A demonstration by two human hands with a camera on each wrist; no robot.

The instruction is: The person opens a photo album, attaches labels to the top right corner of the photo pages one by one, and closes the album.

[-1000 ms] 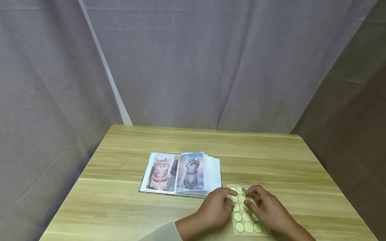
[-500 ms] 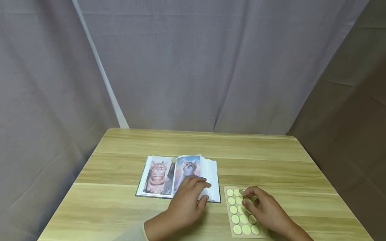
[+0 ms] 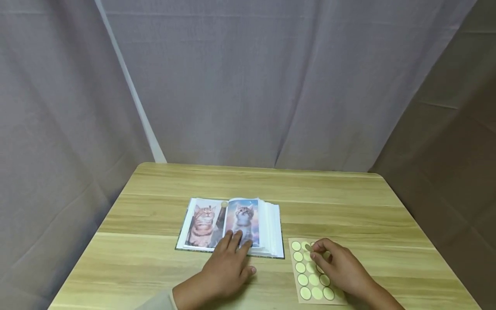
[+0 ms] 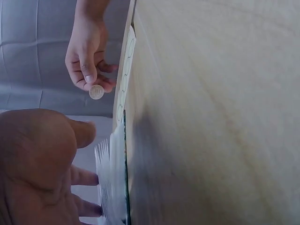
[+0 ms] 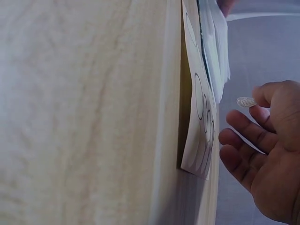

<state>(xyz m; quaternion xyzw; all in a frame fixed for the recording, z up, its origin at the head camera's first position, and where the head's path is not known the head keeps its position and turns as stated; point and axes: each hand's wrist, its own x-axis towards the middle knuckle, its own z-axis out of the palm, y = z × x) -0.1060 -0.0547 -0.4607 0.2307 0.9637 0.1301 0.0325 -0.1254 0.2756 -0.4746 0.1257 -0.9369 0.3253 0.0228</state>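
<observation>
An open photo album [image 3: 274,232] lies on the table, with a ginger cat picture [image 3: 203,221] on its left page and a grey kitten picture [image 3: 243,215] on its right. The fingers of my left hand [image 3: 226,269] lie extended over the album's lower edge, near the middle. To the right, my right hand [image 3: 341,265] pinches a small round sticker [image 4: 96,92] between thumb and index finger, its printed face showing in the left wrist view. Below that hand lies a tan sheet [image 3: 339,298] with rows of round pale yellow stickers; the hand hides part of it.
Another round sticker [image 3: 224,204] sits at the top of the album near the fold. The wood-grain table [image 3: 128,267] is bounded by grey curtains [image 3: 217,86] behind and at both sides. One edge of the sheet [image 5: 194,159] curls up in the right wrist view.
My left hand has moved left from the sticker sheet to the album, its fingers now lying on the lower edge. The right hand stays over the sheet, still pinching the sticker.
</observation>
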